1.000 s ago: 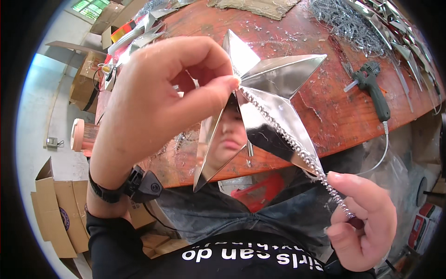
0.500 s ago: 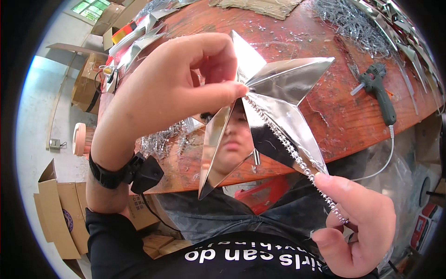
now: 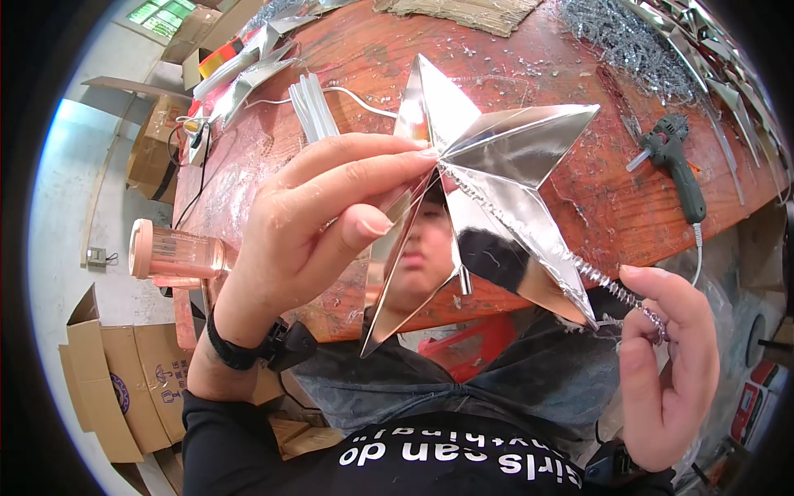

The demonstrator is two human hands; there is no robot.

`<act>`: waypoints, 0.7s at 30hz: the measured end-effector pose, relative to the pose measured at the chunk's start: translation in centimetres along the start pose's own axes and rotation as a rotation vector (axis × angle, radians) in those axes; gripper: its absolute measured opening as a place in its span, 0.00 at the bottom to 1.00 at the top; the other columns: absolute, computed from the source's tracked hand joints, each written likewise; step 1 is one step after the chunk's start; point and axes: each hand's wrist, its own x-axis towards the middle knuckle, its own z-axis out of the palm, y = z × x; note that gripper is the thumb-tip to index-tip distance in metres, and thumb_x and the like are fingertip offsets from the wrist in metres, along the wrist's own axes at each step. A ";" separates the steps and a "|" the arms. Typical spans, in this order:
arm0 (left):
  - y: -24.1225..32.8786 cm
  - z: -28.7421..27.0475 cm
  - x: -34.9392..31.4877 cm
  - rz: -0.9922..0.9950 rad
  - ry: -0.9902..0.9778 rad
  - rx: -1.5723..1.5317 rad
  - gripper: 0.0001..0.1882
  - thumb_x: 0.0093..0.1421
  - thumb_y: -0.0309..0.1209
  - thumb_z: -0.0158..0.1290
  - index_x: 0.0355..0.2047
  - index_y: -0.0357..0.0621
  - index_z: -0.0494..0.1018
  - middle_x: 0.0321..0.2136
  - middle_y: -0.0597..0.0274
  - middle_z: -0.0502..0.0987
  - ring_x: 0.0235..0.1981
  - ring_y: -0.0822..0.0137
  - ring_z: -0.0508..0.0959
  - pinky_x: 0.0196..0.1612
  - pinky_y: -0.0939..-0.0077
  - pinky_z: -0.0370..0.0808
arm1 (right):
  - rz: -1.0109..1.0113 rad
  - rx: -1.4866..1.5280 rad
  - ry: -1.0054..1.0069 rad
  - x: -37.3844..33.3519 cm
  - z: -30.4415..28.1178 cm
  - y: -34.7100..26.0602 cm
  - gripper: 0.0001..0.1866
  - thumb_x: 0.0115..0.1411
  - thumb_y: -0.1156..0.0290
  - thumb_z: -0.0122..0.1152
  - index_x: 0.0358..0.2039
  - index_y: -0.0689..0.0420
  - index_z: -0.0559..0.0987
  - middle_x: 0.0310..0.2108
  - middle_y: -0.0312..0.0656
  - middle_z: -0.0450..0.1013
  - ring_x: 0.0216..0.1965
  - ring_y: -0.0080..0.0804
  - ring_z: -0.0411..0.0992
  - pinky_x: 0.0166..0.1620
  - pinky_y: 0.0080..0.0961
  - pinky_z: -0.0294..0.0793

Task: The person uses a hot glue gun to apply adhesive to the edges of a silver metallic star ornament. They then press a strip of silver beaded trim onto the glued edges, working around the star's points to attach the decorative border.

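A shiny silver five-pointed star (image 3: pixel 521 140) with folded, mirror-like faces stands in front of me over the table's near edge. My left hand (image 3: pixel 331 207) presses its fingertips on the star's centre, pinning the end of a silver tinsel trim (image 3: pixel 608 285) there; its thumb is held apart. From the centre the trim runs along the lower-right point. Beyond the star's tip, its loose end curls into the loosely bent fingers of my right hand (image 3: pixel 674 355). A short metallic tube (image 3: pixel 465 281) sticks out between the two lower points. The left point is partly hidden behind my left hand.
A green glue gun (image 3: pixel 676 169) with a white cord lies at the right. Clear glue sticks (image 3: pixel 313 106) lie beyond my left hand, with a pinkish cup (image 3: pixel 178 252) at the left. Silver tinsel (image 3: pixel 620 54) heaps at the back right. Cardboard boxes (image 3: pixel 124 372) stand lower left.
My left hand has dropped lower and switched from thumb to fingertips on the star's centre. My right hand moved right, drawing the trim outward. Glue sticks and cup have come into view.
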 end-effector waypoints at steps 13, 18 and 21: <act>0.7 0.7 0.1 0.074 -0.022 0.243 0.31 0.61 0.53 0.43 0.43 0.35 0.75 0.42 0.49 0.76 0.43 0.55 0.77 0.44 0.67 0.74 | 0.132 0.101 0.046 -1.7 0.0 2.0 0.07 0.57 0.86 0.52 0.36 0.64 0.69 0.27 0.36 0.69 0.22 0.14 0.64 0.25 0.11 0.60; 0.9 0.7 0.2 0.068 -0.024 0.300 0.29 0.61 0.52 0.44 0.43 0.34 0.75 0.42 0.48 0.76 0.42 0.56 0.77 0.41 0.68 0.75 | 0.173 0.207 -0.002 -1.7 0.1 2.7 0.08 0.58 0.86 0.52 0.38 0.63 0.68 0.21 0.34 0.67 0.19 0.12 0.62 0.23 0.11 0.57; 1.4 0.9 0.1 0.007 -0.023 0.273 0.27 0.62 0.49 0.45 0.43 0.34 0.75 0.42 0.48 0.75 0.42 0.58 0.77 0.38 0.71 0.78 | 0.182 0.206 -0.031 -1.7 0.0 2.7 0.08 0.58 0.85 0.52 0.38 0.63 0.68 0.18 0.32 0.66 0.18 0.11 0.61 0.23 0.11 0.56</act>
